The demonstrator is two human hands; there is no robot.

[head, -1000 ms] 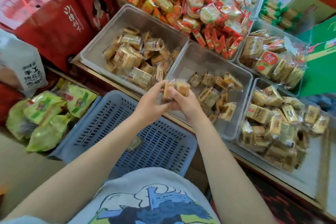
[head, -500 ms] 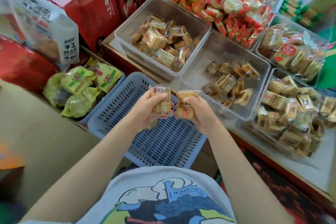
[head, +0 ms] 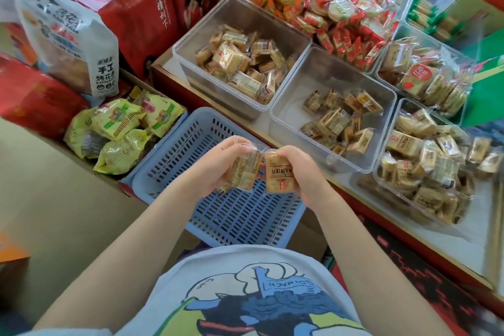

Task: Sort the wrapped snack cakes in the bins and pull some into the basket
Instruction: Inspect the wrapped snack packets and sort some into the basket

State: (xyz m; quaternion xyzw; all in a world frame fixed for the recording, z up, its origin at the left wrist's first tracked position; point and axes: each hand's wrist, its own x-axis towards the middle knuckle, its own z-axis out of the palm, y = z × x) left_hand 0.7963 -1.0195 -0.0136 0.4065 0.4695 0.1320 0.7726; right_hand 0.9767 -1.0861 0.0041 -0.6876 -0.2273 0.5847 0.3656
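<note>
Left hand [head: 218, 163] curled round wrapped snack cake [head: 244, 170]; second cake [head: 276, 174] gripped by right hand [head: 302, 172]. Both cakes held touching above blue slotted basket [head: 240, 215]. Clear bins [head: 289, 123] of cakes set on red-edged counter [head: 409, 251] beyond.

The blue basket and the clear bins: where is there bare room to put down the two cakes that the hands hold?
The blue basket shows mostly bare floor under both hands. The middle bin is bare along its left and far sides. The left bin has bare floor at its far left. The right bin is crowded.
</note>
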